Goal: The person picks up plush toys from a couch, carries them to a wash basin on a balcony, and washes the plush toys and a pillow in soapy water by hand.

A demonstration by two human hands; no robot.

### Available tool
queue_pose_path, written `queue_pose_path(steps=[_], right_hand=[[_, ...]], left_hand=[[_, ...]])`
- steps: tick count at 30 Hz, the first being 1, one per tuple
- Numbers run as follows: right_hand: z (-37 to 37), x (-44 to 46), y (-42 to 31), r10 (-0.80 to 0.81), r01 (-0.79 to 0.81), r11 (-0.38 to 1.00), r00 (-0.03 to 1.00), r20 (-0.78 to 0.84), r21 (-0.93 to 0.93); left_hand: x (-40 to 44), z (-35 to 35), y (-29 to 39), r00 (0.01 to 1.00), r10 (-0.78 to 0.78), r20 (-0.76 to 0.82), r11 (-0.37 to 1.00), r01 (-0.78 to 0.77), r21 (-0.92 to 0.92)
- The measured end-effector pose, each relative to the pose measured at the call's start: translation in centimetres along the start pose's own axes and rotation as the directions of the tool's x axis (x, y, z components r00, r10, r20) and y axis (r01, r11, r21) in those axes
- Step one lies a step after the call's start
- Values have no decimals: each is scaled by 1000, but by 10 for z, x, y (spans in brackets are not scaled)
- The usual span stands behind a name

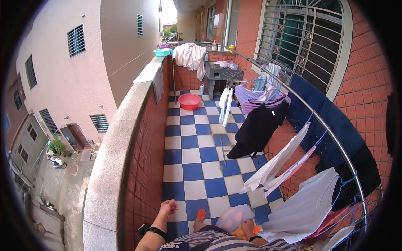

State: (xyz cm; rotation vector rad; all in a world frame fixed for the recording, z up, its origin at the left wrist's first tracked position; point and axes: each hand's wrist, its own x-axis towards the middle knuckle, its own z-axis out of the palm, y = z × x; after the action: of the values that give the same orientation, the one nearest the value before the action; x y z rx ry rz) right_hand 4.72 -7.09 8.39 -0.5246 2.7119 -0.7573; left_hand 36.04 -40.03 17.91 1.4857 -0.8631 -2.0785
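Note:
My left hand [169,207] hangs over the tiles beside the balcony wall, its fingers curled in with nothing visible in them. On that forearm there is a dark wristband. At the lower middle, my right hand [248,228] is closed at the edge of a whitish, see-through bag [234,216] with orange shapes showing through it. More bright orange material [256,229] shows beside this hand; what it is I cannot make out. A pale grey garment [299,209] hangs close to the right hand. One foot in an orange-red slipper [201,213] stands between the hands.
Blue and white tiles [193,154] run ahead to a red basin [189,101] and a grey sink [224,74]. Along the right, clothes hang from a metal rail [335,140], including a black garment [261,129]. A stone-topped wall [111,167] bounds the left, with cloth draped over it.

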Motion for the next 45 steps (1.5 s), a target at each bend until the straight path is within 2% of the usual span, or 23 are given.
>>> queue_pose_path(steps=[2,3,5,9,10,13,14,17,21,23,25,26,27,29,31,34,36,37,38,39,40,42,45], right_hand=[[2,47,-45,-84,84,996,995,-61,-5],[5,64,-57,-65,65,998,997,-44,2],[16,127,-96,-72,74,996,997,33,-52],[31,202,-166,-50,55,997,994,98,-52],[38,218,-184,-134,145,986,984,117,-88],[65,267,-249,-216,241,963,957,193,-118],[77,281,-272,-216,248,963,945,247,-106],[99,317,-341,-277,306,947,930,240,-95],[118,386,-430,-341,360,933,889,306,-7],[125,418,-472,-454,448,891,870,195,74],[126,457,-520,-501,493,865,857,120,93],[128,470,-540,-533,524,843,845,53,126],[130,485,-559,-519,510,850,853,52,131],[132,526,-596,-542,549,775,832,-118,314],[116,564,-631,-535,553,756,830,-158,349],[128,638,-642,-492,522,696,847,-201,494],[126,685,-666,-377,378,758,919,-116,531],[137,714,-679,-393,486,640,873,-289,596],[137,744,-695,-391,489,626,871,-298,608],[133,766,-705,-356,439,691,898,-257,575],[130,784,-716,-318,383,753,924,-213,535],[114,826,-754,-269,318,769,948,-171,555],[111,896,-772,-202,317,769,944,-259,555]], left_hand=[[25,11,31,994,-42,-105,996,50,74],[36,9,35,992,-52,-118,994,63,93],[74,11,61,983,-100,-153,995,95,-38],[132,18,100,971,-138,-195,989,123,-84],[150,20,106,970,-149,-193,987,134,-90],[210,23,130,951,-206,-231,962,152,-228],[230,24,141,951,-210,-225,961,159,-225],[302,36,184,964,-185,-193,965,142,-218],[395,55,286,976,-133,-171,976,100,-192],[427,79,332,978,-140,-152,976,110,-189],[459,108,394,991,-10,-136,999,5,-37],[475,122,418,991,-14,-134,1000,11,-27],[491,139,437,997,-6,-74,1000,5,-2],[525,171,472,1000,2,-6,999,-2,32],[555,203,502,997,-1,78,999,-2,34],[614,225,534,994,16,107,997,-24,70],[659,212,546,1000,3,11,991,-5,137],[687,207,554,998,0,-66,982,12,190],[713,195,557,985,-12,-169,981,44,188],[724,181,559,960,-37,-277,978,92,188],[734,168,558,935,-63,-348,984,116,134],[747,156,571,894,-123,-431,988,152,35],[777,131,551,867,-197,-457,980,181,-78]])
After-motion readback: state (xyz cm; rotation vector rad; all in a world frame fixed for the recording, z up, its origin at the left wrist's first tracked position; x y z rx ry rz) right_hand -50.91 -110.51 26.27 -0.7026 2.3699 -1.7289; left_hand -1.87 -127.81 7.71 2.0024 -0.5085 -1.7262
